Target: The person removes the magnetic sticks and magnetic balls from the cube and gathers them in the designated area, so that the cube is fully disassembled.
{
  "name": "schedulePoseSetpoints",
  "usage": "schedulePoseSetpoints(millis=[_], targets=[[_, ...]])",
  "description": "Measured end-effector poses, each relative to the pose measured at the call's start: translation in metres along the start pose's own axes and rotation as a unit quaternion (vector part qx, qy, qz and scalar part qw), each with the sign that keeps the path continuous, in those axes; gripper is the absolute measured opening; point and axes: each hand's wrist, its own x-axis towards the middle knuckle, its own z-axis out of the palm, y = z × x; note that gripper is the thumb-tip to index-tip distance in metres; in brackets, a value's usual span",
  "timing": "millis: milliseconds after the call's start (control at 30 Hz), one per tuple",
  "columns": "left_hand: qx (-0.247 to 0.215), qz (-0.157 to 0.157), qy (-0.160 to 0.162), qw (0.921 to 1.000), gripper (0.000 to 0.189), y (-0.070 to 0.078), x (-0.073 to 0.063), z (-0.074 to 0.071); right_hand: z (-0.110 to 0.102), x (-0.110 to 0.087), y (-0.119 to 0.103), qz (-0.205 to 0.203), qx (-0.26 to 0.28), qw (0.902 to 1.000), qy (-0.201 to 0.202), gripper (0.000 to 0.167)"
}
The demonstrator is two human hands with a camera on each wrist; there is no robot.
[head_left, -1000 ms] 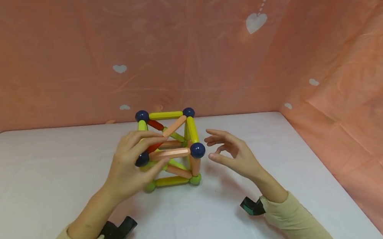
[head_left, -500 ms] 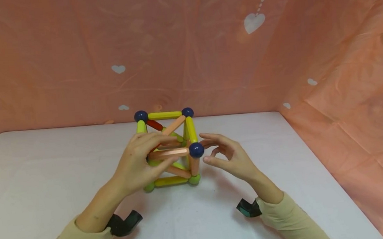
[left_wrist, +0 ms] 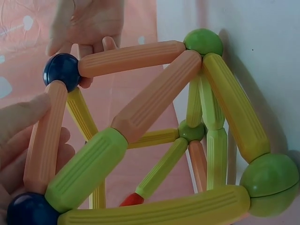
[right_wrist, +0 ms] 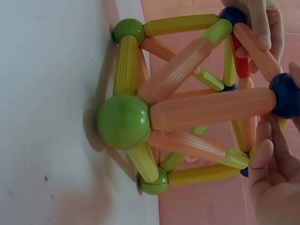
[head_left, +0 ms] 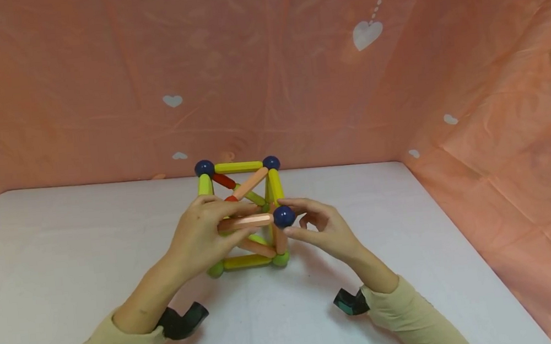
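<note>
A cube-shaped frame of ball-and-rod construction toys stands on the table, with blue balls on top and green balls (right_wrist: 124,122) at the bottom. My left hand (head_left: 196,229) pinches the peach-coloured rod (head_left: 245,222) along the top front edge; its thumb lies along that rod (left_wrist: 45,140) in the left wrist view. At the front right top corner, my right hand (head_left: 328,230) holds the blue ball (head_left: 283,216) between thumb and fingers. The front left top ball is hidden behind the left hand in the head view but shows as a blue ball (left_wrist: 33,209) in the left wrist view.
Diagonal rods cross the cube's faces, among them a red rod (head_left: 224,180) on top. A white cloth covers the table (head_left: 88,240). Behind it and to the right hangs a pink curtain (head_left: 246,75) with pale hearts. Dark wrist mounts (head_left: 185,320) project from both sleeves.
My left hand has slid right along the front of the cube onto the peach-coloured rod. The right hand has come in from the right and taken the blue corner ball.
</note>
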Motion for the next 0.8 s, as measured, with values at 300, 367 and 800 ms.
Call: schedulePoseSetpoints(millis=[300,367,800], targets=[[0.011,0.007,-0.002,0.9999,0.024,0.0013,0.0007,-0.0003,0.0042,0.0019,-0.0009,-0.016,-0.017,0.9996,0.016,0.04],[0.011,0.008,-0.003,0.9999,0.025,0.0013,0.0005,-0.0002,0.0048,0.0021,-0.001,-0.021,-0.02,0.9994,0.019,0.039],[0.008,0.044,0.008,0.999,0.024,0.001,0.0017,0.0012,0.0045,0.0009,-0.0016,-0.035,-0.033,0.9983,0.033,0.038]])
